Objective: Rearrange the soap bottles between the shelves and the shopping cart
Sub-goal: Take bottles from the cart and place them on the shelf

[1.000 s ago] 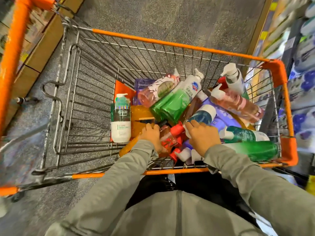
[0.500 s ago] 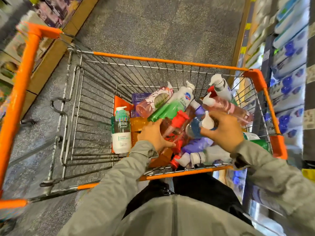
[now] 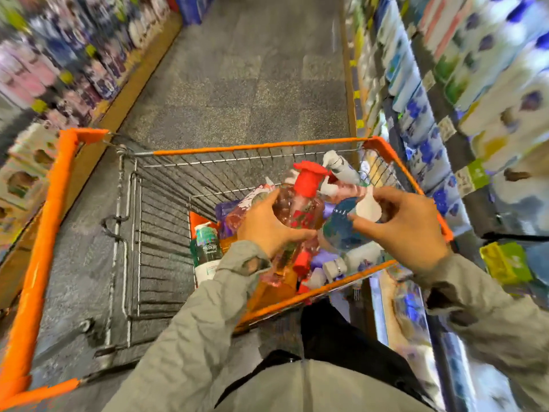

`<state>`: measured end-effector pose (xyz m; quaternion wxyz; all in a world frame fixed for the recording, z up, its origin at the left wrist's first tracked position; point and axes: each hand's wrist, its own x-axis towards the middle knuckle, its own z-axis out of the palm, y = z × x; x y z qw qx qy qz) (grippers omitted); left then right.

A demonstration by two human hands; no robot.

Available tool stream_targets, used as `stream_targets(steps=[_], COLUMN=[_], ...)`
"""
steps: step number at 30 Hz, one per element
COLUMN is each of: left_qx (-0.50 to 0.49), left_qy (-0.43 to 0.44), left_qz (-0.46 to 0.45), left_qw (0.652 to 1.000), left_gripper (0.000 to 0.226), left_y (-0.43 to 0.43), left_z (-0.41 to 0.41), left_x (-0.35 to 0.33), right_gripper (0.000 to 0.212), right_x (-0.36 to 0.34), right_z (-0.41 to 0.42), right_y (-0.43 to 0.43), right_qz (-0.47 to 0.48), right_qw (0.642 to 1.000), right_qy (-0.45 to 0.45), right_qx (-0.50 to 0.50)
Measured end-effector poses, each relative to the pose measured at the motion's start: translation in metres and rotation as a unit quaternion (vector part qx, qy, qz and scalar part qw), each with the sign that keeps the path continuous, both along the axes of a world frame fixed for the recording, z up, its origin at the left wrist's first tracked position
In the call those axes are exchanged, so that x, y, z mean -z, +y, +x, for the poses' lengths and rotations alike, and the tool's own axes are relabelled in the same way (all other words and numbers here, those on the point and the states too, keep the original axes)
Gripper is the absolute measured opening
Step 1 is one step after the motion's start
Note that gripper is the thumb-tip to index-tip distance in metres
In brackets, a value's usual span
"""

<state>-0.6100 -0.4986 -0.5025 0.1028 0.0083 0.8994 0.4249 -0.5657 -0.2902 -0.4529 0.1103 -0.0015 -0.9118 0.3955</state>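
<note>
While shelves (image 3: 445, 84) blur, left hand (image 3: 267, 230) grips red-capped bottle (image 3: 300, 209), right hand (image 3: 413, 230) grips blue bottle (image 3: 341, 230), both smeared.

your orange-rimmed cart (image 3: 258, 146) stands on the speckled floor (image 3: 237, 84), soap bottles (image 3: 205, 245) heaped in its near right corner, blurred shelves (image 3: 430, 114) to the right.

Shop aisle, speckled grey floor (image 3: 252, 93), blurred left shelves (image 3: 59, 55), right shelves (image 3: 490, 69) with blue-and-white packs (image 3: 416, 114), tan base board (image 3: 142, 81)
</note>
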Motion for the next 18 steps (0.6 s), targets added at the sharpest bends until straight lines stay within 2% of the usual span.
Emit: stream_targets(steps=[3, 10, 15, 18], left_qx=[0.032, 0.107, 0.163, 0.201], left_qy=[0.019, 0.050, 0.051, 0.055], left_qz=[0.072, 0.125, 0.150, 0.168], left_qw=[0.997, 0.985, 0.974, 0.964], left_gripper=[0.067, 0.076, 0.084, 0.063], left_y=[0.012, 0.053, 0.083, 0.100], left_z=[0.010, 0.041, 0.071, 0.093], left_x=[-0.015, -0.038, -0.047, -0.054], right_gripper=[0.034, 0.029, 0.037, 0.037], right_x=[-0.019, -0.051, -0.059, -0.061], right_z=[0.026, 0.104, 0.153, 0.183], right_y=[0.005, 0.018, 0.031, 0.038], right_qz=[-0.028, -0.023, -0.084, -0.091], right_qw=[0.998, 0.990, 0.975, 0.967], right_qy=[0.021, 0.051, 0.050, 0.066], right_qx=[0.048, 0.131, 0.198, 0.227])
